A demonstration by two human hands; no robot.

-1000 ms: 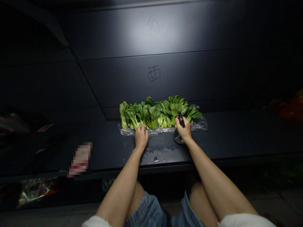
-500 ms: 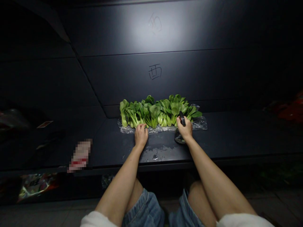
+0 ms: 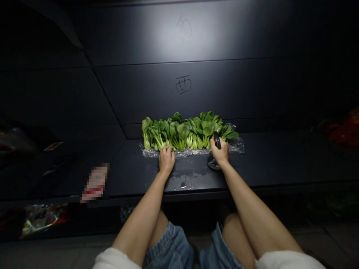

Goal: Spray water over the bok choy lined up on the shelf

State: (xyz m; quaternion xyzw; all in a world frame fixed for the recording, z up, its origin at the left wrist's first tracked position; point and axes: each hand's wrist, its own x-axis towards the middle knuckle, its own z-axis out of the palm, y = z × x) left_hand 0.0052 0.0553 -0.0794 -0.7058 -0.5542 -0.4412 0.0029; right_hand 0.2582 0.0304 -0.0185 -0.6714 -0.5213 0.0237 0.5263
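Observation:
A row of green bok choy (image 3: 182,134) stands along the back of a dark shelf (image 3: 269,160), on crumpled clear plastic film (image 3: 153,153). My right hand (image 3: 220,151) is wrapped round a spray bottle with a dark head and a see-through body (image 3: 213,163), at the right part of the row. My left hand (image 3: 167,158) is at the front edge of the film, by the pale stem ends left of the middle. Its fingers are bent closed, and whatever they may pinch is hidden.
Water drops (image 3: 183,185) wet the shelf's front. A dark back panel (image 3: 146,91) with a handwritten character rises behind the greens. To the left lies a blurred-out pale and red item (image 3: 95,183). Colourful packaging (image 3: 42,218) sits below the shelf; red things (image 3: 347,129) show at far right.
Hardly anything differs. Both hands keep their places, with the right one and the spray bottle shifted very slightly to the right. The greens have not moved.

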